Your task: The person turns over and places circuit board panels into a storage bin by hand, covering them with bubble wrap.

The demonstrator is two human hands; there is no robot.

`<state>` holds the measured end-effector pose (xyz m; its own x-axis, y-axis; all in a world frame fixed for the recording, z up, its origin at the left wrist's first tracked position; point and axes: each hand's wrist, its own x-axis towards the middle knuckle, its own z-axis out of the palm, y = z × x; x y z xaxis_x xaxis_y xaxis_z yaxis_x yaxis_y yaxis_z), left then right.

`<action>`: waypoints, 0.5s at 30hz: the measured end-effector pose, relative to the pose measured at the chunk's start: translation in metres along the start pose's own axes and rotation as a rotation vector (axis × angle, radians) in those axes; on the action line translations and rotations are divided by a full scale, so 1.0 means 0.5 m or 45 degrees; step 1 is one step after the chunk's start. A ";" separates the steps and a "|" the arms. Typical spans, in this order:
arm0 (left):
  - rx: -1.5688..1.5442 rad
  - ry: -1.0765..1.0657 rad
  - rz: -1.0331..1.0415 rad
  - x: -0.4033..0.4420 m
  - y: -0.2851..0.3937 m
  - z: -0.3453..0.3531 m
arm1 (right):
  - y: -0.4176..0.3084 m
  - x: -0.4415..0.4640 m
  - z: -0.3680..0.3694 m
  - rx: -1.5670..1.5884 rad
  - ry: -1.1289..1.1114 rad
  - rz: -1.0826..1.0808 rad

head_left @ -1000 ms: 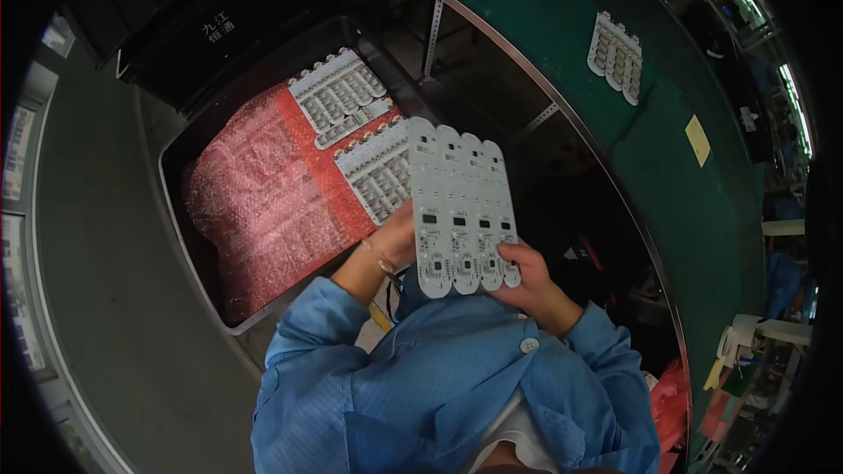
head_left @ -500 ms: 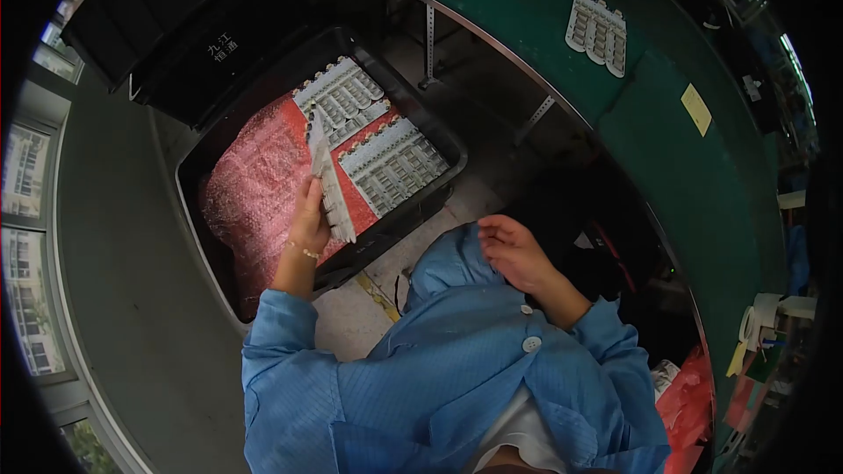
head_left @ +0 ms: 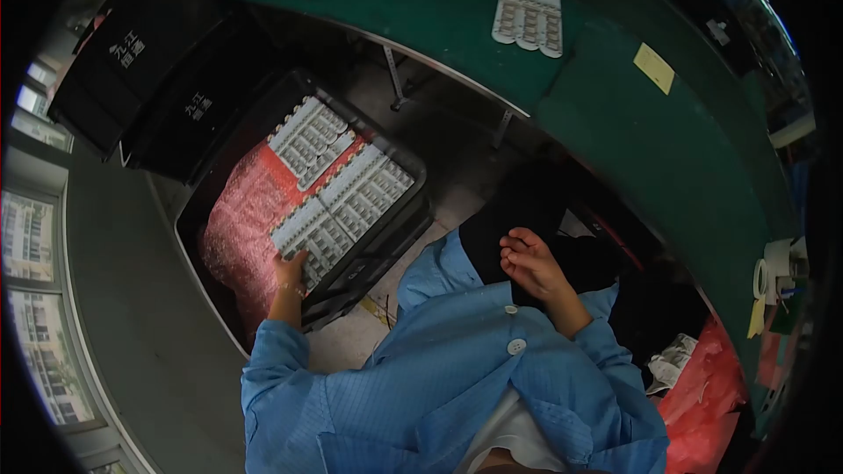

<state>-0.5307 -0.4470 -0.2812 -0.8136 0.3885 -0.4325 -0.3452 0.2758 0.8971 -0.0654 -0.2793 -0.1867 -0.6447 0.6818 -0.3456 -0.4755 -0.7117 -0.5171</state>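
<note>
My left hand (head_left: 290,272) is at the lower left end of a white circuit board panel (head_left: 312,241), its fingers closed on the panel's edge. That panel lies in a black crate (head_left: 413,189), on pink bubble wrap (head_left: 246,219), beside a second panel (head_left: 369,189). Another white panel (head_left: 309,136) lies higher up in the crate. Over my lap, my right hand (head_left: 531,265) is raised with its fingers loosely curled apart and nothing in them.
Behind the crate stand black bins (head_left: 167,114). A green table (head_left: 421,9) curves along the top and right, bearing a white board panel (head_left: 529,19) and a yellow note (head_left: 653,68). Pink plastic (head_left: 702,386) lies at lower right.
The panel first held in both hands was carried left by my left hand, then laid flat in the crate beside the others. My right hand let go of it and stays over my lap.
</note>
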 end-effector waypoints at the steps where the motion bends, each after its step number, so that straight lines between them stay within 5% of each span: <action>1: -0.002 -0.057 -0.039 0.007 0.003 -0.010 | 0.002 0.000 -0.005 0.037 -0.037 0.006; 6: -0.001 -0.032 -0.188 0.041 -0.018 -0.035 | 0.003 -0.014 -0.030 0.098 -0.099 -0.005; 11: -0.038 -0.018 -0.056 0.059 -0.045 -0.046 | -0.003 -0.039 -0.065 0.173 -0.054 -0.066; 14: 0.144 -0.120 -0.154 0.081 -0.051 -0.073 | -0.006 -0.054 -0.081 0.196 -0.015 -0.110; 15: 0.722 0.078 0.036 0.089 -0.047 -0.080 | -0.003 -0.056 -0.089 0.197 -0.018 -0.127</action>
<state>-0.5775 -0.4715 -0.3181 -0.8504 0.3554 -0.3880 -0.0315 0.7017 0.7118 -0.0198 -0.2895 -0.2112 -0.5976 0.7486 -0.2872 -0.6231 -0.6591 -0.4211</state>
